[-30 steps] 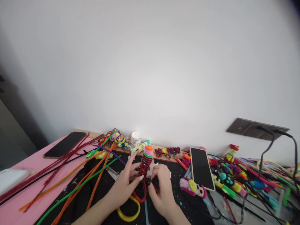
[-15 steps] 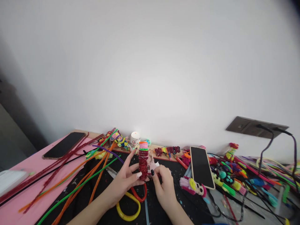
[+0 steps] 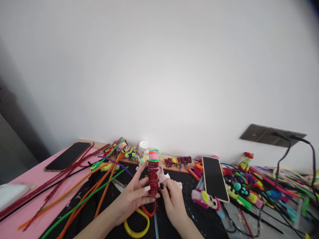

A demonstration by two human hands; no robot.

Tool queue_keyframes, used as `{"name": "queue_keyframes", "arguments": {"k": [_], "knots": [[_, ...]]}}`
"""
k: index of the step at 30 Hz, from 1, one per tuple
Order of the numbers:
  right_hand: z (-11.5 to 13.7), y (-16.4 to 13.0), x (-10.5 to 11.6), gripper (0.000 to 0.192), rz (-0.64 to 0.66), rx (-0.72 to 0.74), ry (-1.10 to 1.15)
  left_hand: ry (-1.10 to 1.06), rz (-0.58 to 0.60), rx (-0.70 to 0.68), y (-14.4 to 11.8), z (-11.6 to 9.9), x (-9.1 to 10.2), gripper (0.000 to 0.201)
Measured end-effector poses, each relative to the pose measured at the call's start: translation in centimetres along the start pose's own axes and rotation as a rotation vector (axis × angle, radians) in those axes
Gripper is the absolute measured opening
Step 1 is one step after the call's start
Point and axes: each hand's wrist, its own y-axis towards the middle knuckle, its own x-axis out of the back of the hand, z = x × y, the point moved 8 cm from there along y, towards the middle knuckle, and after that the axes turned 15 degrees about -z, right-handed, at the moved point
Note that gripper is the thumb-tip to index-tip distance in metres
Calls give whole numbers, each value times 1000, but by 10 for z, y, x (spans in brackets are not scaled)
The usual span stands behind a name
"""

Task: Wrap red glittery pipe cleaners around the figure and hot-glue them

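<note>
My left hand (image 3: 137,193) is closed round the lower part of an upright dark red tinsel pipe-cleaner coil (image 3: 153,179). Pink, green and orange bands ring the coil's top. Just right of it, my right hand (image 3: 173,196) is closed, its black-nailed thumb close to the coil's lower side. A pale pink and white thing (image 3: 166,176) shows behind these fingers, mostly covered, so its kind is unclear. Below the hands lie scissors with a yellow handle loop (image 3: 137,232) and a red one; their blade (image 3: 118,185) pokes out left of my left wrist.
Loose pipe cleaners (image 3: 82,199) fan across the left over a pink sheet (image 3: 50,209) and black mat. A phone (image 3: 67,156) lies there, another (image 3: 215,179) at right. A paper cup (image 3: 143,148) stands by the wall. Pipe-cleaner figures (image 3: 204,198) and cables crowd the right.
The coil and my left hand have shifted slightly lower, and the coil's top tilts a little differently. More of the pale pink thing shows right of my right hand.
</note>
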Motion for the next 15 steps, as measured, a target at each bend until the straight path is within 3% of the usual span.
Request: {"name": "queue_keyframes", "arguments": {"k": [9,15], "knots": [[10,2,-1,23,34,-36,159,-74,41,15,2,5,2,82],[13,3,-2,22,65,-51,197,-86,23,20,7,8,8,52]]}}
